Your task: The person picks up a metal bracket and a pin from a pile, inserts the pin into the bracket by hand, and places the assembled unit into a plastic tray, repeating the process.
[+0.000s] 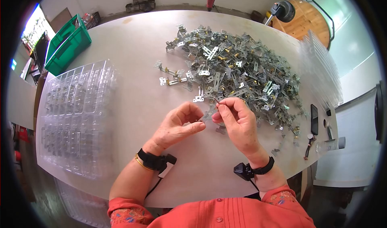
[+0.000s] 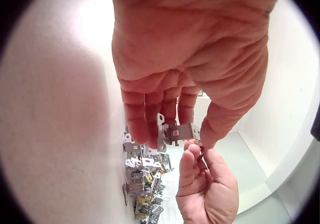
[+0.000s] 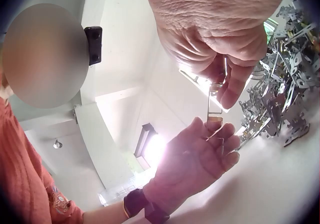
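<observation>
As left hand (image 1: pixel 177 125), right hand (image 1: pixel 238 121) pinch bracket (image 2: pixel 179 132)

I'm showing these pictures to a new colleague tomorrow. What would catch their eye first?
First, the big heap of small metal brackets spread over the far right of the white table. Next, the left hand and right hand meeting just in front of it, both pinching one bracket between fingertips. Then the stack of clear plastic trays at the table's left edge.
</observation>
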The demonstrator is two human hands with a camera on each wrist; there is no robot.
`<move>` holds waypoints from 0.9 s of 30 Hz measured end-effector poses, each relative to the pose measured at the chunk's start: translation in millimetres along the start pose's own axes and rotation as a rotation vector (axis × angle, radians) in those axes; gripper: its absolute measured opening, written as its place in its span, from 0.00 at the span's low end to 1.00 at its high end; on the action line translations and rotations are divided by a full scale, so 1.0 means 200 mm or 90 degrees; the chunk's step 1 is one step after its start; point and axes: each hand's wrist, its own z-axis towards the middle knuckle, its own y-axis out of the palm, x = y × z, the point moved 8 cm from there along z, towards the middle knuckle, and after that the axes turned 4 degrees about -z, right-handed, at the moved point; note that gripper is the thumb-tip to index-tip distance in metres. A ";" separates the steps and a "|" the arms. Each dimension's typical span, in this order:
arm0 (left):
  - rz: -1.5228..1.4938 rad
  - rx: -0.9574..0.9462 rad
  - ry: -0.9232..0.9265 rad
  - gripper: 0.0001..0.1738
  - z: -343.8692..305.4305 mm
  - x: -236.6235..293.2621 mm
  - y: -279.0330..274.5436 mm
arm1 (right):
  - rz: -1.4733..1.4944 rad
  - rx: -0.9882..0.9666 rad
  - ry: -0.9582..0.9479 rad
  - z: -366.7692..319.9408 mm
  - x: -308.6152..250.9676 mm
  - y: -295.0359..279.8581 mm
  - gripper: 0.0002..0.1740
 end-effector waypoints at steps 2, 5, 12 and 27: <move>0.066 0.005 0.004 0.16 0.00 -0.02 -0.01 | -0.001 0.010 0.002 -0.01 0.00 0.00 0.06; 0.133 0.016 0.005 0.15 0.00 -0.03 -0.02 | 0.008 0.012 -0.003 -0.01 0.00 0.03 0.05; 0.008 0.020 0.007 0.12 0.01 -0.03 -0.02 | -0.063 0.057 -0.150 0.00 -0.04 -0.01 0.05; -0.036 0.087 0.063 0.16 0.02 -0.02 -0.09 | 0.202 -0.538 0.285 -0.23 0.09 0.40 0.06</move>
